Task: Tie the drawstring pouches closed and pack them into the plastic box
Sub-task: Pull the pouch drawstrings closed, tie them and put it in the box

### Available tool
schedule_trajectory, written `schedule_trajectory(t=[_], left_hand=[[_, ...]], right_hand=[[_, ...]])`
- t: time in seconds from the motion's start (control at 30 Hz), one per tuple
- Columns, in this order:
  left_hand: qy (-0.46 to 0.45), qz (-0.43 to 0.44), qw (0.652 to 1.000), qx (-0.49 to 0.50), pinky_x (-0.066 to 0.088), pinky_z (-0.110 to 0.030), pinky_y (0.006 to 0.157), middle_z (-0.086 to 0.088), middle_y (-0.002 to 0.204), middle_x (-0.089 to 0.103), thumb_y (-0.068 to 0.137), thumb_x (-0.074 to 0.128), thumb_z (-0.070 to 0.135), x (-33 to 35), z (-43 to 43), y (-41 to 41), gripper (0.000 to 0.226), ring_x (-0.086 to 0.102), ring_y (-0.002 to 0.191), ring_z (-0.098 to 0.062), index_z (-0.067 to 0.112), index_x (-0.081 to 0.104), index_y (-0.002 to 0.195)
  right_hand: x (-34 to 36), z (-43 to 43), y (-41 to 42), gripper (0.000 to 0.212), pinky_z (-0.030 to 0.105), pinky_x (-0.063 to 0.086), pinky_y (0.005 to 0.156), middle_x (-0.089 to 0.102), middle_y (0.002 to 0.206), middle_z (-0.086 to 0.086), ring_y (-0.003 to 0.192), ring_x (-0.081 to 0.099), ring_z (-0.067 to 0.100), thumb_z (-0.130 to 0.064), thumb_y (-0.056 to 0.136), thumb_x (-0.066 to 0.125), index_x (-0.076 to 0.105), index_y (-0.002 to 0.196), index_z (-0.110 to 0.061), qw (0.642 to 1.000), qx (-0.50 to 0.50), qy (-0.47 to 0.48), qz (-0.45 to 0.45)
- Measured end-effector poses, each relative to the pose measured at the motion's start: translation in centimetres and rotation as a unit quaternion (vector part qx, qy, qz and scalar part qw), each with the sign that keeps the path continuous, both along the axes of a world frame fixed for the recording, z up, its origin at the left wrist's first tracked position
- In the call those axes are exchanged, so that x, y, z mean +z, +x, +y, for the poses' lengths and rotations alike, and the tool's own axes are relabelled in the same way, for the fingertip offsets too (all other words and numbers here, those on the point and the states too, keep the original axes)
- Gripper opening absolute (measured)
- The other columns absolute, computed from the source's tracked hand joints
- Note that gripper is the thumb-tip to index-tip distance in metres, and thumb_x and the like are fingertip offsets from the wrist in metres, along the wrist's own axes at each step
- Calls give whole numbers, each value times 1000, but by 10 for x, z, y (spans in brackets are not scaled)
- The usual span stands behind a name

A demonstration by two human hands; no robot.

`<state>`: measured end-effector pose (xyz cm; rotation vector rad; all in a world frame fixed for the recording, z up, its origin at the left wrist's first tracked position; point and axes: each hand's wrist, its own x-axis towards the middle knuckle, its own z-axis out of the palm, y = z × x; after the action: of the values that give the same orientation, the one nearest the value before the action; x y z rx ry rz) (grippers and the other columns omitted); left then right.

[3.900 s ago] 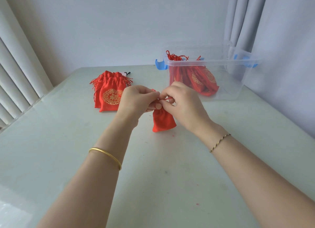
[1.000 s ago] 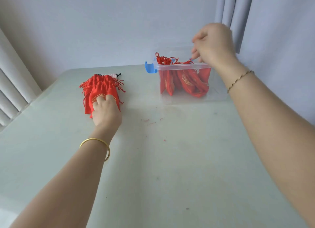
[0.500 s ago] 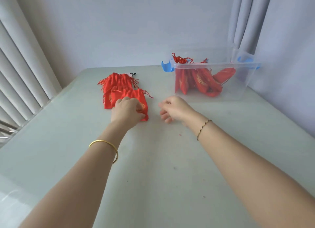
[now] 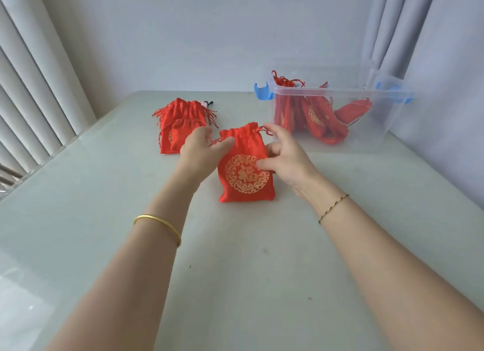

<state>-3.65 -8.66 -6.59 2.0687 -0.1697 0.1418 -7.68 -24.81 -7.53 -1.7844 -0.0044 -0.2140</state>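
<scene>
- A clear plastic box (image 4: 387,114) stands in the upper right of the frame, open, with a blue latch (image 4: 261,91) at its left end.
- Several packed pouches (image 4: 313,118) already stand or lean inside it, so I judge a good part of the task done. I cannot count them exactly.
- A pile of pouches (image 4: 180,126) waits in the upper left centre of the table (image 4: 235,285), well apart from the box. Their cords hang loose at both sides, so these are probably not yet tied.
- One red pouch (image 4: 245,172) with a gold emblem lies flat in the middle of the frame, between the pile and the box. Its neck is gathered only a little, and I see no knot.
- The left hand (image 4: 200,150) holds the upper left corner of this pouch, with the thumb on the neck. If it also pinches the drawstring (image 4: 265,132), I cannot tell.
- The right hand (image 4: 286,155) holds the right edge: the thumb rests on the front, the other fingers curl at the side, and the forefinger reaches up to the cord loop.
- Left to do, in my judgement: pull this drawstring tight, knot it, put the pouch in the box, then the same for the pile.
</scene>
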Motion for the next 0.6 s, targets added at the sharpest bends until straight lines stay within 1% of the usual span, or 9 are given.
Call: schedule_trajectory(t=[0.07,0.1,0.13,0.2,0.27,0.33,0.43,0.5,0.6], left_hand=[[-27,6,999,-35,44,-16,78,0,108,58,87,62,34,8,1,0,45,54,98,-13,10,51,124],[-34,6,998,-52,45,-13,65,1,94,59,87,63,30,11,1,1,34,56,84,-12,8,57,113],[-35,7,997,-66,45,-14,59,1,84,59,86,65,26,14,4,2,28,56,74,-11,5,60,103],[-50,18,993,-106,51,-28,69,-4,81,60,85,66,19,18,8,3,20,57,72,-15,2,62,95],[-80,27,986,-143,52,-41,87,-7,88,65,85,65,12,24,11,1,11,63,83,-20,6,62,93],[-98,29,980,-172,49,-42,93,-7,92,66,86,63,7,30,10,-4,9,63,88,-21,7,61,95],[-87,28,975,-204,47,-44,95,-13,96,65,86,61,5,37,8,-9,10,62,91,-23,6,60,96],[-75,23,976,-204,48,-46,97,-17,101,65,87,61,6,39,8,-11,14,63,94,-25,3,60,101],[-61,13,979,-193,48,-47,97,-20,107,66,87,62,7,39,7,-12,17,64,101,-31,3,60,103]], right_hand=[[8,0,-3,82,20,49,67,59,78,9,70,58,14,16,75,61,30,141,-20,1000,22,-1,-6],[13,-2,-3,83,22,49,69,60,80,10,73,60,15,16,75,62,30,141,-21,999,32,-9,-7],[17,-3,-4,81,23,50,71,60,80,9,75,61,16,15,75,61,30,141,-21,999,41,-18,-7],[25,-7,-4,70,25,51,71,60,81,8,76,62,17,14,77,56,37,136,-19,998,50,-27,1],[32,-13,-4,58,33,53,74,60,87,9,78,61,19,10,81,49,44,133,-15,998,41,-31,19],[36,-18,-4,42,36,54,76,64,91,9,77,64,19,3,86,43,52,124,-14,997,17,-69,37],[40,-25,-6,18,35,54,74,67,89,9,72,67,16,-6,92,47,61,100,-12,993,-12,-113,42],[43,-28,-8,14,33,54,72,66,86,7,69,66,15,-7,92,49,62,93,-13,996,0,-85,42],[48,-36,-11,26,30,53,68,66,79,3,65,66,13,2,88,43,63,94,-14,998,17,-44,45]])
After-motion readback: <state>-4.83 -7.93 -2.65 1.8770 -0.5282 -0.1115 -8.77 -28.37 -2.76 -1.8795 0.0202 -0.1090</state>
